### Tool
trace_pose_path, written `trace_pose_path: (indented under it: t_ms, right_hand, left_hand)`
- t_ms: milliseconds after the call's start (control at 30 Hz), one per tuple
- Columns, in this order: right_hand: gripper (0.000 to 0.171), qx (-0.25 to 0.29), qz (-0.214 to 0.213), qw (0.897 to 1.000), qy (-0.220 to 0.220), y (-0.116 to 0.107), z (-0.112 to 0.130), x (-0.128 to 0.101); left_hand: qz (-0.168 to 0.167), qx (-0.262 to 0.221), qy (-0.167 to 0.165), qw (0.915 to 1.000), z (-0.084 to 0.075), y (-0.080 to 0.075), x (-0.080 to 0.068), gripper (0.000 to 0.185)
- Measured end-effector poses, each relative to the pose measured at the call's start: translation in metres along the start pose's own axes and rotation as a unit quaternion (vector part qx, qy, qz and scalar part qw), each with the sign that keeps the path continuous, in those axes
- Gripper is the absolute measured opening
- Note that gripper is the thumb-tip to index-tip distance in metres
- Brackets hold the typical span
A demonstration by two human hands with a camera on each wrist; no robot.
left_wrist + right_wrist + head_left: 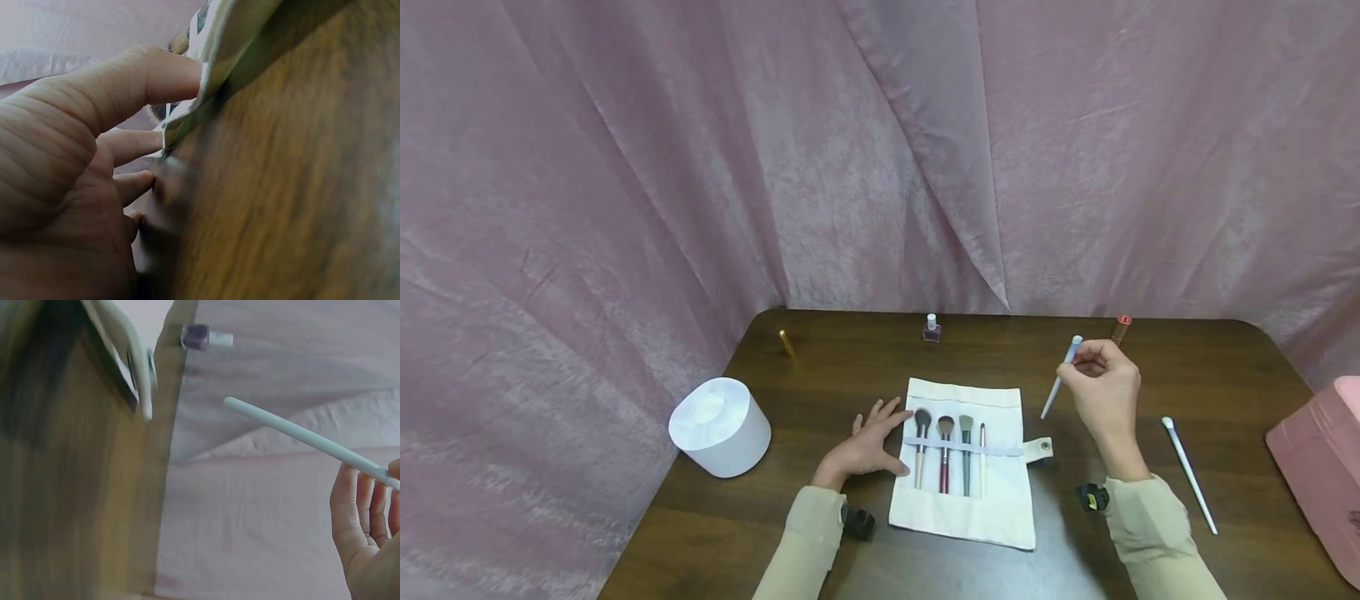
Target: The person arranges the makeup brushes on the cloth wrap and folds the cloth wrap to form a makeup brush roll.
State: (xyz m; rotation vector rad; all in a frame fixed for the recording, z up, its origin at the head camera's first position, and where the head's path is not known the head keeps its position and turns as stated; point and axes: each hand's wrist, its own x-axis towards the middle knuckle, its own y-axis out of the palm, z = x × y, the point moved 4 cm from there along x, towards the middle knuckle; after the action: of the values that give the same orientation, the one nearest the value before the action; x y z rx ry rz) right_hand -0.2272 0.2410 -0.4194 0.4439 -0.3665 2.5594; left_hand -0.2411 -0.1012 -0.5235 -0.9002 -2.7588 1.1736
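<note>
A cream fabric brush roll (pixel 955 521) lies unrolled on the table, with several makeup brushes (pixel 945 458) tucked side by side under its pale band. My left hand (pixel 865 443) touches the roll's left edge, fingers spread; in the left wrist view the thumb and index fingertip (pixel 181 78) rest at the cloth rim. Above the table, to the right of the roll, my right hand (pixel 1105 392) pinches a white-handled makeup brush (pixel 1052 396) near its bristle end. Its handle (pixel 300 432) points down and left toward the roll. The roll's snap tab (pixel 1037 450) sticks out on the right side.
Another white makeup brush (pixel 1189 475) lies to the right of my right forearm. A white round container (pixel 720 427) stands at left, a pink box (pixel 1322 475) at far right. Along the back are a gold tube (pixel 786 342), a nail polish bottle (pixel 932 330) and a lipstick (pixel 1121 328).
</note>
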Motion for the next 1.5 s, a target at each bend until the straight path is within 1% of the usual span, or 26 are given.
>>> trace_pose_path:
  t_ms: [167,367,533,700,833,1000,1333,1500]
  right_hand:
    - [0.015,0.019,0.023,0.999,0.024,0.017,-0.005,-0.002]
    - [0.014,0.043,0.045,0.997,0.037,0.035,-0.011,-0.003]
    - [0.013,0.052,0.073,0.993,0.074,0.05,-0.019,-0.009]
    - [0.013,0.026,0.098,0.99,0.1,0.062,-0.029,-0.014]
    - [0.014,0.006,0.109,0.987,0.119,0.065,-0.035,-0.016]
    - [0.016,-0.007,0.13,0.98,0.147,0.068,-0.039,-0.017]
    - [0.02,-0.025,0.176,0.97,0.163,0.074,-0.042,-0.023]
    - [0.022,-0.061,0.2,0.963,0.17,0.076,-0.045,-0.029]
  left_hand:
    - [0.0,0.004,0.001,1.0,0.001,0.0,0.001,0.091]
    - [-0.003,0.008,0.006,0.9999,0.0,-0.001,0.003,0.091]
    - [0.002,0.008,0.005,1.0,-0.002,-0.001,0.002,0.09]
    - [0.003,0.008,0.007,0.9999,-0.002,0.0,0.003,0.09]
    - [0.003,0.01,0.006,0.9999,-0.003,-0.001,0.005,0.09]
    - [-0.002,0.011,0.005,0.9999,-0.003,-0.002,0.005,0.09]
    - [-0.003,0.016,-0.002,0.9999,0.0,-0.001,0.001,0.09]
    - [-0.001,0.012,-0.009,0.9999,0.001,0.001,-0.001,0.09]
